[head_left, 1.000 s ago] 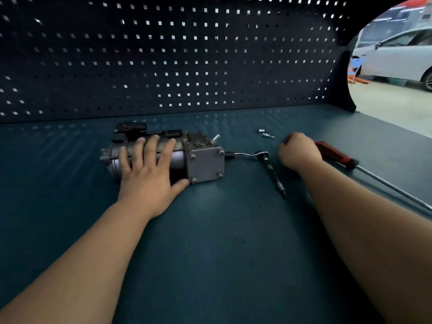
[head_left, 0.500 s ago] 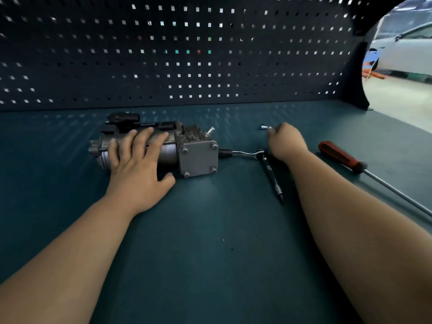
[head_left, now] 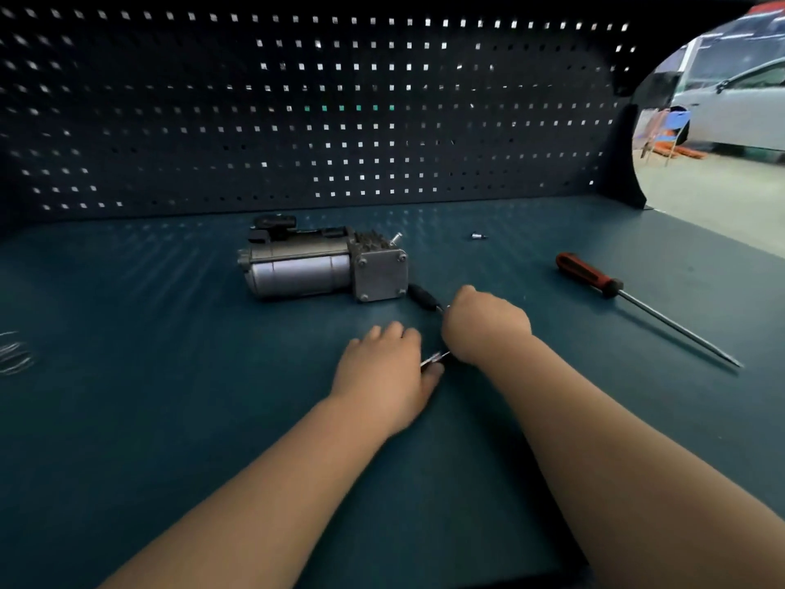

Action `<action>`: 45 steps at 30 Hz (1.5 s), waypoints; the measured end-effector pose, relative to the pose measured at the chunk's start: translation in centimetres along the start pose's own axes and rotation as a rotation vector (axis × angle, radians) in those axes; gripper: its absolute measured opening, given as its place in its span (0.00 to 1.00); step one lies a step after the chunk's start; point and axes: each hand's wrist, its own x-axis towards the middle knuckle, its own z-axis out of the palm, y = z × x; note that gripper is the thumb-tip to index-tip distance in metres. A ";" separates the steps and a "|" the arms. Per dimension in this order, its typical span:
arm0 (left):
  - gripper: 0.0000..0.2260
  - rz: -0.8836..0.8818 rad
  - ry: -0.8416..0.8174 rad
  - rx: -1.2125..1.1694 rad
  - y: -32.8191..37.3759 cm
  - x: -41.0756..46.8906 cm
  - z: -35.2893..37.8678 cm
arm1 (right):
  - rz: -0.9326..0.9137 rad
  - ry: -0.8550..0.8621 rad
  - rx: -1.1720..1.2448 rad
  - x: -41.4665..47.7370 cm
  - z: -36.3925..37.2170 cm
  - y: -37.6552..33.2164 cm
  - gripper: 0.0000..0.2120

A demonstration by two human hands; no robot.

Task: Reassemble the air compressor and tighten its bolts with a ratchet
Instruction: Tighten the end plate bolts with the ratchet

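The air compressor [head_left: 323, 265] lies on its side on the dark teal bench top [head_left: 170, 418], a little left of the frame's centre and just in front of the perforated back panel [head_left: 297, 121]. Its silver cylinder points toward the left edge, and its square grey end plate, with a bolt head at each corner, faces the camera; neither hand touches it.

Just below and to the right of that plate, the black grip of the ratchet [head_left: 422, 297] sticks out from under the right hand [head_left: 486, 325]. This hand is curled into a fist over the tool's middle, knuckles up, closed on the ratchet. The left hand [head_left: 384, 367] sits just beside it, lower in the frame, fingers bent and thumb pressed against a thin bright metal piece [head_left: 433, 359] that shows between the two hands. Motion blur hides whether that piece is part of the ratchet, and the left hand's grip on it cannot be told for certain.

A small loose bolt [head_left: 478, 236] rests alone toward the upper centre-right, well apart from the compressor. A red-handled screwdriver [head_left: 594, 278] lies diagonally at the right, its long shaft running toward the lower right
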 end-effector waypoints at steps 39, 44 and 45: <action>0.25 -0.169 0.128 -0.458 -3.0 0.8 -0.5 | 0.162 -0.106 1.530 -0.4 -0.3 -1.4 0.13; 0.15 -0.295 0.559 -1.291 -2.1 0.9 -3.0 | -0.230 -0.011 0.991 -1.6 -0.5 -2.3 0.09; 0.15 -0.306 0.593 -1.343 -2.4 0.7 -3.4 | -0.258 0.076 0.959 -1.5 -1.1 -2.0 0.08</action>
